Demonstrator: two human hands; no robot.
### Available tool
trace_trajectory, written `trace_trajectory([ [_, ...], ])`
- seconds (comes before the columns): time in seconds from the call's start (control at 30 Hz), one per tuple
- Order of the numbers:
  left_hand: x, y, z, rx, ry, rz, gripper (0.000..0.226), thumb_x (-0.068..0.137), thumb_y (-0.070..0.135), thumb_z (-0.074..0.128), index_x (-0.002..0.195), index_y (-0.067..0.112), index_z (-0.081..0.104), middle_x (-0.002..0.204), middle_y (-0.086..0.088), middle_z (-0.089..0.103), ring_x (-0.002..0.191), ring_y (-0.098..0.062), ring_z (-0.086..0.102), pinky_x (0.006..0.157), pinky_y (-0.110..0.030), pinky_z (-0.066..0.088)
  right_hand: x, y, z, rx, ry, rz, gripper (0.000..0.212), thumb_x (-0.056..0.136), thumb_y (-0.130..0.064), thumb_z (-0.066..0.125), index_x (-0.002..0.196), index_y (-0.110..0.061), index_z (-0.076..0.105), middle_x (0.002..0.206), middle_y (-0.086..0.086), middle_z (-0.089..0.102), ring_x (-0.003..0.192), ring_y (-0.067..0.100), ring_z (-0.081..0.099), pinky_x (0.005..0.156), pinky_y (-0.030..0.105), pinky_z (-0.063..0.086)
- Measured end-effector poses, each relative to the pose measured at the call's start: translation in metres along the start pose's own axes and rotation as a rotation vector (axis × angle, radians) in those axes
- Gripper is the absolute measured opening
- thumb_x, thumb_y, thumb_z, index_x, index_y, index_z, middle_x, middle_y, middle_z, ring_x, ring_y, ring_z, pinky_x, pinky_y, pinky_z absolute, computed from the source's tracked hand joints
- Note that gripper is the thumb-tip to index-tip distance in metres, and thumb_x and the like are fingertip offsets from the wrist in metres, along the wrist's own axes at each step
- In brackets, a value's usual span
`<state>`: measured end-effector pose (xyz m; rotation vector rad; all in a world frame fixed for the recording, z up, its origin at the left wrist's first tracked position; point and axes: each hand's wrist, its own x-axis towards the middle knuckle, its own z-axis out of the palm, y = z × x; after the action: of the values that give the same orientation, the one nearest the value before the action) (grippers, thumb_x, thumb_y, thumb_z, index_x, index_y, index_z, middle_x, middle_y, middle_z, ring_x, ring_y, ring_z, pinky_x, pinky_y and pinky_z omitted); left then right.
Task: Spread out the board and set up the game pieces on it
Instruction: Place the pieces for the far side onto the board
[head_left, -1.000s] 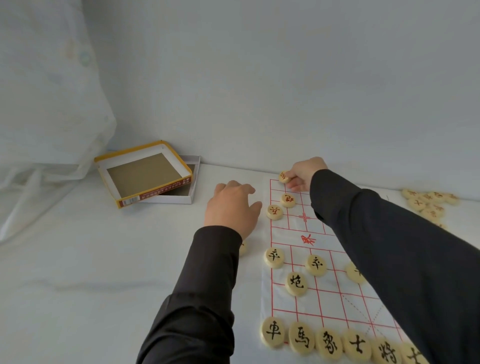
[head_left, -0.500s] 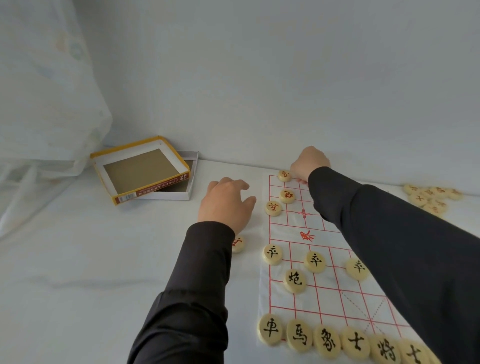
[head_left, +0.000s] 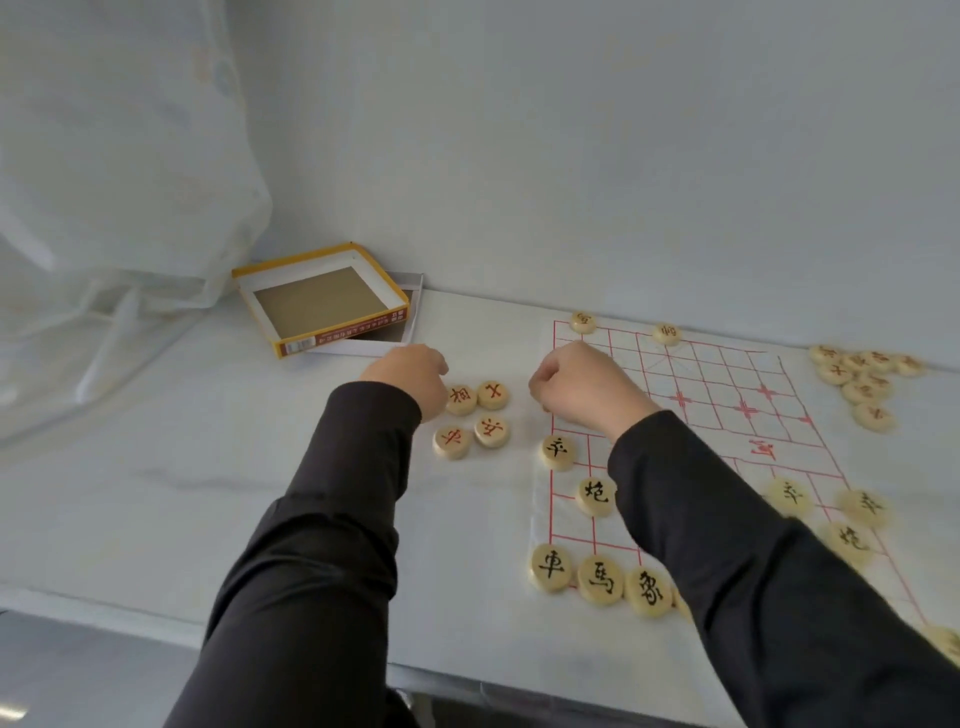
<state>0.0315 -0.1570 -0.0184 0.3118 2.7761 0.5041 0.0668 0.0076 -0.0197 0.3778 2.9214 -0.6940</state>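
A thin white board sheet printed with a red grid (head_left: 727, 395) lies flat on the white marbled surface (head_left: 156, 467). Round cream pieces with black characters (head_left: 600, 579) stand on its near half. 3 of them show in a row along the near edge, 2 more stand farther up the left side, and others sit farther right. 2 cream pieces with red characters (head_left: 667, 333) sit on the board's far row. The right hand (head_left: 582, 384) hovers over the far-left part of the board with its fingers curled into a loose fist; I cannot tell whether it holds a piece. The left hand (head_left: 410, 376) is just off the board's left edge with its fingers bent downward, right beside a cluster of 4 red-character pieces (head_left: 491, 431) on the surface. What it grips, if anything, is hidden. A loose pile of red-character pieces (head_left: 862, 374) lies beyond the board's right edge. At the far left a yellow-edged cardboard box lid (head_left: 322, 301) rests tilted on a white box tray (head_left: 413, 288).
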Motion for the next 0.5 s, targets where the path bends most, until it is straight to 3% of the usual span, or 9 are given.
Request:
trace_trajectory([
  [0.13, -0.014, -0.010, 0.000, 0.056, -0.124, 0.060, 0.056, 0.092, 0.014, 0.053, 0.144, 0.020, 0.032, 0.146, -0.007, 0.036, 0.131, -0.026, 0.038, 0.106, -0.034, 0.034, -0.023, -0.009, 0.002, -0.146, -0.025, -0.115, 0.037, 0.092, -0.008, 0.046, 0.128, -0.013, 0.052, 0.126, 0.008, 0.056, 0.114, 0.026, 0.053, 0.092, 0.033, 0.046],
  [0.27, -0.024, -0.014, 0.000, 0.116, -0.173, 0.149, 0.067, 0.085, 0.022, 0.066, 0.143, 0.017, 0.032, 0.145, -0.007, 0.034, 0.130, -0.026, 0.038, 0.105, -0.032, 0.031, -0.030, -0.011, 0.011, -0.166, -0.037, -0.304, 0.052, 0.092, -0.001, 0.043, 0.141, -0.015, 0.036, 0.144, 0.005, 0.040, 0.132, 0.025, 0.033, 0.105, 0.033, 0.032],
  [0.4, -0.025, -0.015, 0.004, 0.107, -0.189, 0.188, 0.077, 0.078, 0.022, 0.074, 0.142, 0.016, 0.033, 0.144, -0.006, 0.036, 0.130, -0.024, 0.039, 0.107, -0.031, 0.030, -0.031, -0.012, 0.024, -0.169, -0.099, -0.368, 0.051, 0.090, 0.002, 0.045, 0.138, -0.012, 0.039, 0.139, 0.007, 0.044, 0.128, 0.027, 0.039, 0.105, 0.036, 0.034],
  [0.5, -0.019, -0.014, 0.009, 0.131, -0.180, 0.179, 0.095, 0.072, 0.031, 0.078, 0.147, 0.018, 0.021, 0.150, -0.004, 0.028, 0.134, -0.023, 0.034, 0.109, -0.031, 0.029, -0.031, -0.012, 0.026, -0.164, -0.085, -0.371, 0.052, 0.089, 0.002, 0.046, 0.139, -0.013, 0.039, 0.138, 0.009, 0.046, 0.126, 0.026, 0.041, 0.104, 0.036, 0.036],
])
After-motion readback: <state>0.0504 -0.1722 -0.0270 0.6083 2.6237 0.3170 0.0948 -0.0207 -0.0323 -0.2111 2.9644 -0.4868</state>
